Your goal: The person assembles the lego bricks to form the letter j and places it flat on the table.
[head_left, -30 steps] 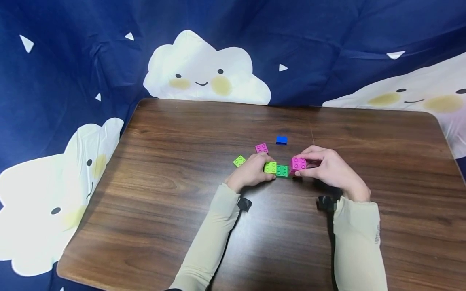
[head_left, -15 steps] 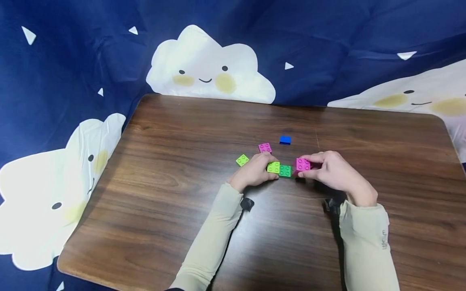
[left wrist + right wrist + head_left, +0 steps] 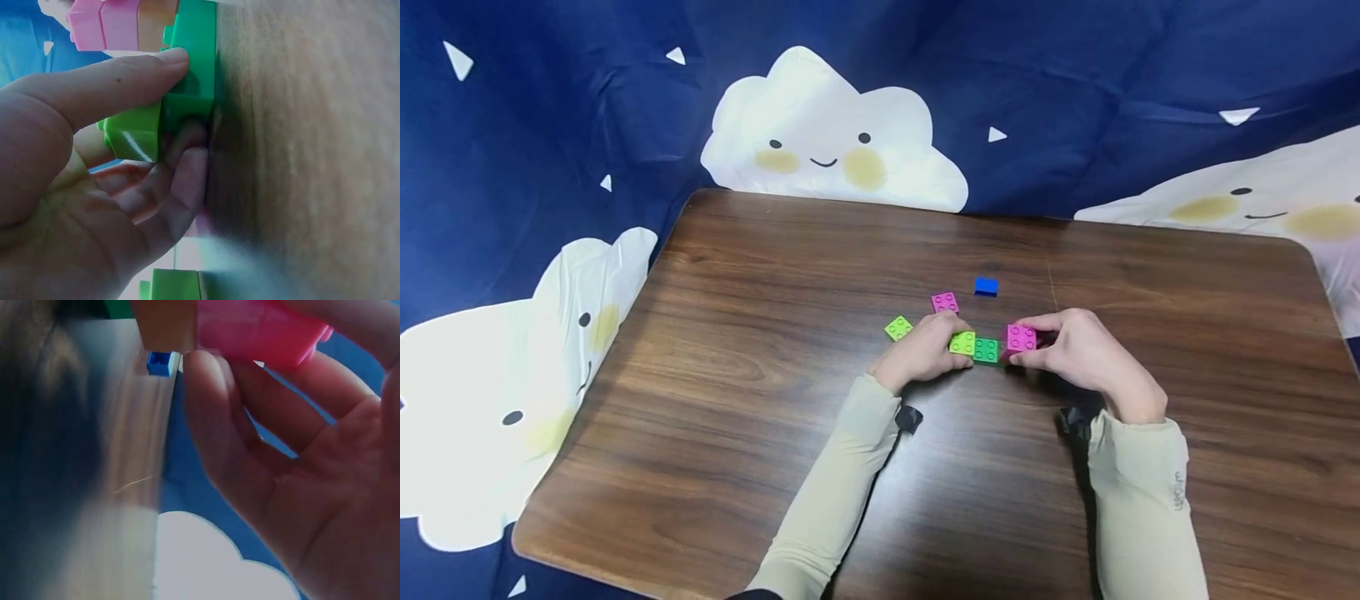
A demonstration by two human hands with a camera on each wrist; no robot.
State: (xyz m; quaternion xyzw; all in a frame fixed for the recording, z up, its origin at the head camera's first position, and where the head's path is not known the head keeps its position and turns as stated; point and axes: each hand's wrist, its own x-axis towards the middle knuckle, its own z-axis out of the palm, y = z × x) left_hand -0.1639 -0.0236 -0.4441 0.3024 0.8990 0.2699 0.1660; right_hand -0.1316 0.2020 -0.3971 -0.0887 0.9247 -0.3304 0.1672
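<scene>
Left hand (image 3: 917, 356) grips a long green plastic brick (image 3: 987, 351) pointing lengthwise at the right hand (image 3: 1081, 352), which pinches square pink plastic bricks (image 3: 1021, 337).

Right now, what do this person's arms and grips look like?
The left grip and right grip are bare, ungloved hands. The left sleeve and right sleeve are long and pale beige; a dark marking, too small to read, is on the right one. A black piece shows near each grip.
</scene>
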